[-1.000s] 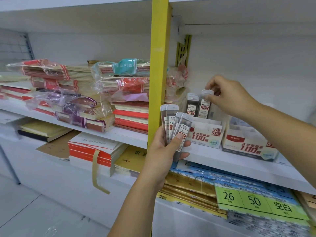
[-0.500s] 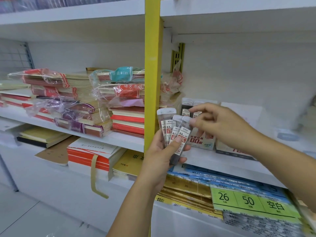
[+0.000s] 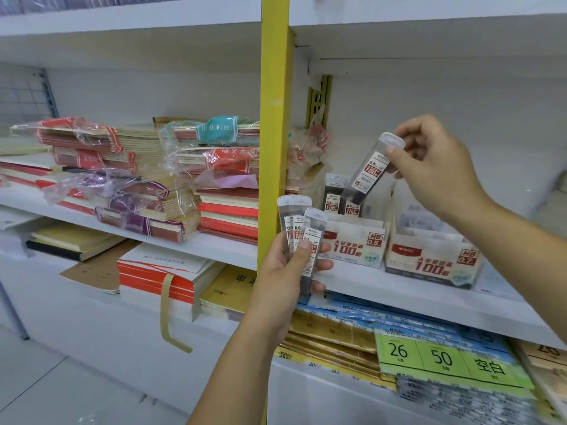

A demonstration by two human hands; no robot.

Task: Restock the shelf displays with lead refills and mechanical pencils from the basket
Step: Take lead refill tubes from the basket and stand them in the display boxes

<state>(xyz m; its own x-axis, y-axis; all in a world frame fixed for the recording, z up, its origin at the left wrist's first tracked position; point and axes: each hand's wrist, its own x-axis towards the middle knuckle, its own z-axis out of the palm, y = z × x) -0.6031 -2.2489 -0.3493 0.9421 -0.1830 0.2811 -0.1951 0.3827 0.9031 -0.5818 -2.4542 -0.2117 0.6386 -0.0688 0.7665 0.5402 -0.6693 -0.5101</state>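
Head view: left hand [image 3: 283, 273] covers refills [image 3: 302, 230] (lower halves).

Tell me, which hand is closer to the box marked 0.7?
Right. The right hand is above the 0.7 box, pinching a lead tube; the left hand, gripping more tubes, is off to its left, beyond the 0.5 box.

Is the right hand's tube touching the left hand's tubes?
Apart. Head view shows a gap between the lead refill tube in the right hand and tubes in the left hand.

Bright even light, soft shadows beneath shelf boards, wide-angle bending at edges, lower right corner blurred
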